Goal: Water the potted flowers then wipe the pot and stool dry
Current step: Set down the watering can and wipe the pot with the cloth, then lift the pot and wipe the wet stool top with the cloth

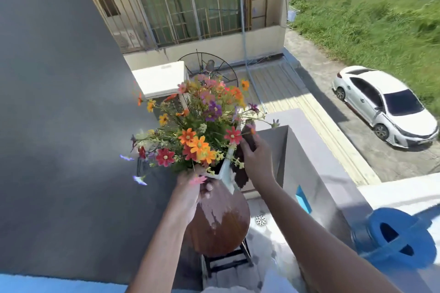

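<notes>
Fingers of the left hand were curled around the near rim of the white pot, gripping and steadying it; fingers of the right hand were closed on a dark brown cloth, pressed against the pot's right side. Item: pot, white, angular, at the far edge of the stool, whether lifted or tilted could not be told. Item: flowers, mixed orange, red, purple and yellow, filling the pot and spreading well over its rim. Item: stool, round brown seat on dark legs, directly under the pot; pale wet patches showed across the seat's upper and left part. Item: blue watering can, set aside at lower right, well apart from both hands. Item: floor, pale, with a round drain just beside the stool. Item: grey wall at left; white car on the road below. Status, as a judgement: watering appeared finished, since the can was out of hand and water lay on the seat; wiping of the pot was under way on its right side; remaining pot faces and the wet stool seat were not yet dried.
</notes>
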### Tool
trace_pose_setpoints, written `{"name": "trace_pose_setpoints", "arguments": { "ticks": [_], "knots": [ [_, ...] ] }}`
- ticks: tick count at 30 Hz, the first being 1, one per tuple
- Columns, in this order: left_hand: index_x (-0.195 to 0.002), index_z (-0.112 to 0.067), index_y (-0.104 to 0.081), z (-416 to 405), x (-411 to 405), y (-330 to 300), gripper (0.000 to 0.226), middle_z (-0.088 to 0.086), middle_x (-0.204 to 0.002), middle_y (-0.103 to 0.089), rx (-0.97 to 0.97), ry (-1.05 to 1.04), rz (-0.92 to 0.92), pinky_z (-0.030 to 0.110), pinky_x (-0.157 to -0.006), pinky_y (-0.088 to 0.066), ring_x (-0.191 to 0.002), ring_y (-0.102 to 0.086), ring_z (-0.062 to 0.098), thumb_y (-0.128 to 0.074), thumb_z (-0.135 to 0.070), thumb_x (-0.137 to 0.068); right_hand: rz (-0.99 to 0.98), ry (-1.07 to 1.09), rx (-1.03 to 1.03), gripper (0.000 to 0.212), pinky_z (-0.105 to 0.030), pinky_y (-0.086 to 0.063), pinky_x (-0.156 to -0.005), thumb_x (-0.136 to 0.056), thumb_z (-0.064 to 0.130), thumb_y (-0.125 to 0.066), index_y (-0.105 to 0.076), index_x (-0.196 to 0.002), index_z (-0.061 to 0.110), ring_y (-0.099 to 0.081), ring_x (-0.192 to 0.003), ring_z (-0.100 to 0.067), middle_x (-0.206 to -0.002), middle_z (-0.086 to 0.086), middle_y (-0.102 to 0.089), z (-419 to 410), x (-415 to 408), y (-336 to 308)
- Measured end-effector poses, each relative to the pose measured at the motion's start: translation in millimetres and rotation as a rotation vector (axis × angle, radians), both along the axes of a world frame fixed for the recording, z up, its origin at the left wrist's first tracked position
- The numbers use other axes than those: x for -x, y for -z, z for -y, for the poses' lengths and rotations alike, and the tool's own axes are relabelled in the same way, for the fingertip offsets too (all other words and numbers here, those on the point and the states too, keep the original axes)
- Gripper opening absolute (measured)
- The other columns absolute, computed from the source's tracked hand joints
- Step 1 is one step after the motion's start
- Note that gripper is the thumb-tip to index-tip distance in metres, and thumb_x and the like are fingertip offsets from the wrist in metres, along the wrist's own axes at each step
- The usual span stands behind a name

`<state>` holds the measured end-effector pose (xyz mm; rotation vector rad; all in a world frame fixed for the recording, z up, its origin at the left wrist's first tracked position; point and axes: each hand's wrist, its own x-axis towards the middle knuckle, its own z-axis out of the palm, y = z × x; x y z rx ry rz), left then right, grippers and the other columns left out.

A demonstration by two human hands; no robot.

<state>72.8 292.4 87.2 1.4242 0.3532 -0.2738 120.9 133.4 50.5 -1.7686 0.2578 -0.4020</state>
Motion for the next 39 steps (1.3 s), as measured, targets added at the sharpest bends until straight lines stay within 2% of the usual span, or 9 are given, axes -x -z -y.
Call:
{"name": "trace_pose_setpoints", "arguments": {
  "ticks": [4, 8, 12, 18, 22, 27, 30, 34, 39],
  "knots": [
    [-0.07, -0.007, -0.054, -13, -18, 8, 0.033, 0.02, -0.065, -0.061, -0.011, 0.003, -0.036, 0.022, -0.039, -0.032, -0.038, -0.045, 0.009, -0.038, -0.006, -0.099, -0.054, -0.004, -0.018, 0.013, -0.031, -0.04, -0.06, -0.095, 0.004, -0.058, -0.066, -0.087, 0.009, -0.053, -0.062, -0.01, -0.071, -0.006, -0.061, -27, 16, 13],
    [-0.074, -0.007, -0.052, -24, -37, 28, 0.026, 0.016, -0.06, -0.06, 0.041, -0.021, -0.077, 0.022, -0.037, -0.033, -0.037, -0.047, 0.01, -0.043, -0.01, -0.099, -0.087, -0.092, 0.05, 0.018, -0.004, -0.037, -0.056, -0.094, -0.001, -0.059, -0.067, -0.088, 0.014, -0.055, -0.063, 0.014, -0.075, 0.002, -0.061, -45, 31, 21],
    [-0.077, -0.009, -0.052, -36, -57, 58, 0.023, 0.016, -0.067, -0.056, 0.03, -0.008, -0.1, 0.021, -0.041, -0.031, -0.038, -0.047, 0.011, -0.042, -0.009, -0.098, -0.16, -0.194, 0.136, 0.036, -0.009, -0.036, -0.061, -0.096, 0.012, -0.062, -0.053, -0.073, 0.037, -0.055, -0.066, 0.005, -0.071, 0.013, -0.055, -44, 28, 59],
    [-0.093, -0.003, -0.052, -55, -83, 96, 0.019, 0.014, -0.066, -0.058, 0.1, -0.083, -0.12, 0.019, -0.037, -0.036, -0.039, -0.053, 0.008, -0.035, -0.01, -0.101, -0.419, -0.292, 0.226, 0.011, -0.039, -0.048, -0.072, -0.094, 0.012, -0.061, -0.07, -0.089, 0.007, -0.061, -0.075, -0.018, -0.081, -0.004, -0.069, -51, 20, 165],
    [-0.082, -0.006, -0.055, -65, -98, 119, 0.029, 0.003, -0.055, -0.064, 0.031, -0.117, -0.081, 0.02, -0.038, -0.038, -0.041, -0.053, 0.009, -0.033, -0.008, -0.1, -0.524, -0.507, 0.294, 0.016, -0.038, -0.048, -0.08, -0.094, 0.016, -0.06, -0.07, -0.101, 0.006, -0.062, -0.091, -0.025, -0.097, -0.012, -0.071, -81, 15, 228],
    [-0.069, -0.012, -0.055, -71, -112, 134, 0.033, 0.005, -0.055, -0.063, -0.001, -0.184, -0.027, 0.022, -0.038, -0.037, -0.04, -0.053, 0.01, -0.035, -0.002, -0.094, -0.544, -0.697, 0.332, 0.025, -0.03, -0.042, -0.081, -0.092, 0.007, -0.057, -0.066, -0.116, 0.005, -0.054, -0.09, -0.024, -0.101, -0.011, -0.055, -128, 11, 279],
    [-0.065, -0.013, -0.058, -76, -119, 143, 0.035, 0.005, -0.053, -0.064, -0.003, -0.224, -0.015, 0.022, -0.04, -0.037, -0.041, -0.051, 0.012, -0.04, -0.008, -0.095, -0.587, -0.852, 0.524, 0.046, -0.039, -0.05, -0.09, -0.092, 0.01, -0.053, -0.056, -0.137, 0.017, -0.051, -0.111, -0.036, -0.122, -0.015, -0.048, -148, 25, 311],
    [-0.07, -0.007, -0.061, -85, -127, 156, 0.032, 0.008, -0.055, -0.064, 0.033, -0.226, -0.017, 0.021, -0.039, -0.038, -0.041, -0.053, 0.012, -0.039, -0.004, -0.093, -0.472, -0.76, 0.835, 0.044, -0.04, -0.05, -0.077, -0.089, 0.028, -0.065, -0.058, -0.133, 0.03, -0.047, -0.108, -0.033, -0.124, -0.01, -0.048, -152, 49, 337],
    [-0.09, 0.004, -0.057, -88, -132, 167, 0.02, 0.02, -0.072, -0.059, -0.033, -0.236, -0.056, 0.021, -0.04, -0.038, -0.042, -0.053, 0.012, -0.041, -0.008, -0.092, -0.441, -0.729, 0.792, 0.052, -0.041, -0.052, -0.074, -0.083, 0.016, -0.071, -0.06, -0.133, 0.026, -0.049, -0.1, -0.033, -0.112, -0.012, -0.053, -155, 56, 346]
  ]
}}
